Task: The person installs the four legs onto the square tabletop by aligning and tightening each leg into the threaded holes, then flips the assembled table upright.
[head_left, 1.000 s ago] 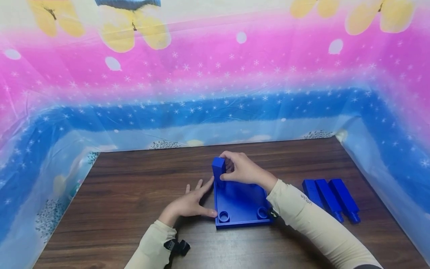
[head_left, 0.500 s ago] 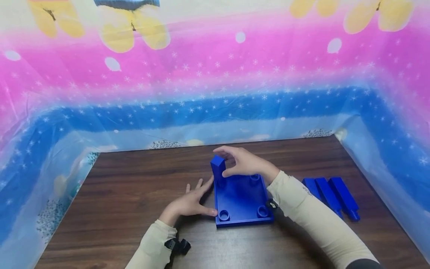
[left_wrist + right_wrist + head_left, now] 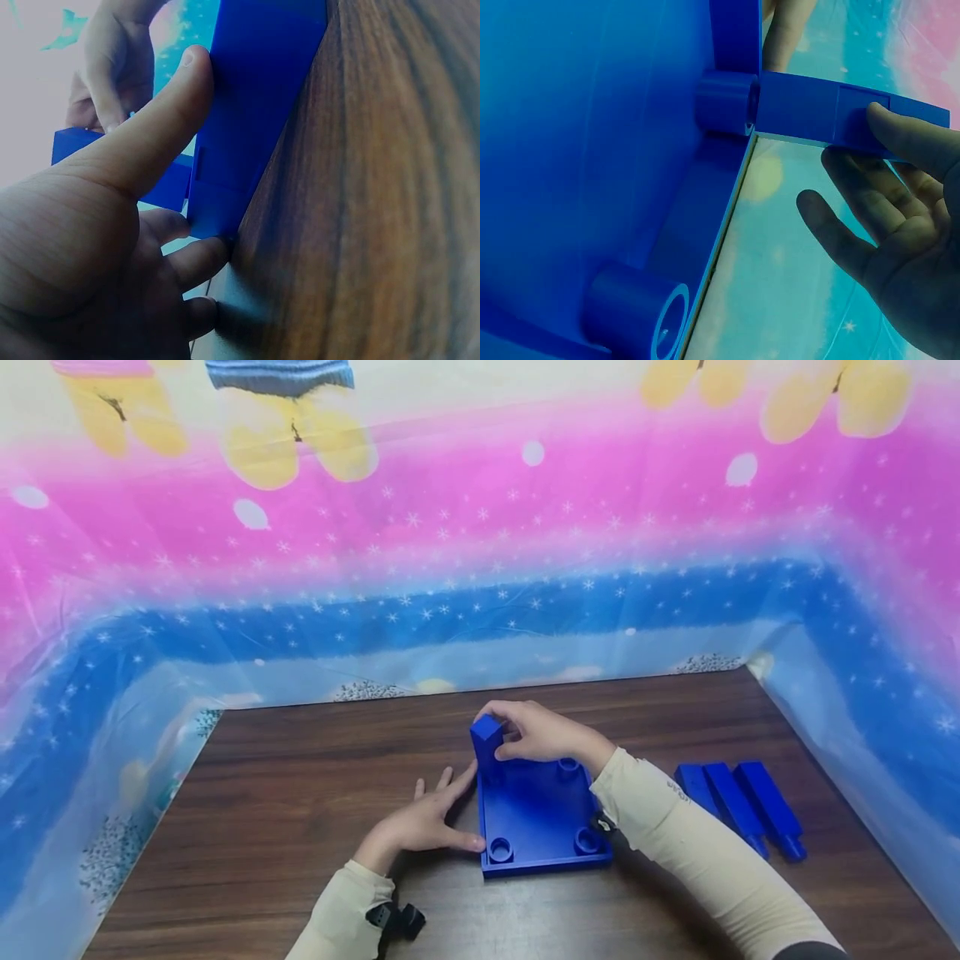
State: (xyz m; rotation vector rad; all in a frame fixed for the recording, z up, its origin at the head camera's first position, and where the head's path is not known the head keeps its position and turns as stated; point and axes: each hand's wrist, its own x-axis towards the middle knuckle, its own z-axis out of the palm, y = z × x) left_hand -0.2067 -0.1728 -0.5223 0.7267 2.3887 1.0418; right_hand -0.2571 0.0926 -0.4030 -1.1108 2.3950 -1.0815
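Note:
A blue square toy tabletop [image 3: 536, 810] lies underside up, with a low rim and round corner sockets. At its far left corner a blue table leg [image 3: 487, 747] stands upright on the socket; in the right wrist view the leg [image 3: 799, 101] meets the socket [image 3: 727, 105] end to end. My right hand [image 3: 543, 735] pinches the leg near its top, thumb on one face and fingers around another. My left hand [image 3: 423, 822] is spread along the tabletop's left side, thumb and fingers touching the edge. How deep the leg's end sits is hidden.
Three more blue legs [image 3: 738, 806] lie side by side on the wooden table [image 3: 300, 777] at the right, partly behind the right sleeve. Bare sockets show at the near left [image 3: 500, 850] and near right. A printed cloth [image 3: 480, 602] walls the table's back and sides.
Half a second ago my right hand's fingers were raised and looser around the leg; now they close on it again. The leg is turned slightly from before. The left hand stays put.

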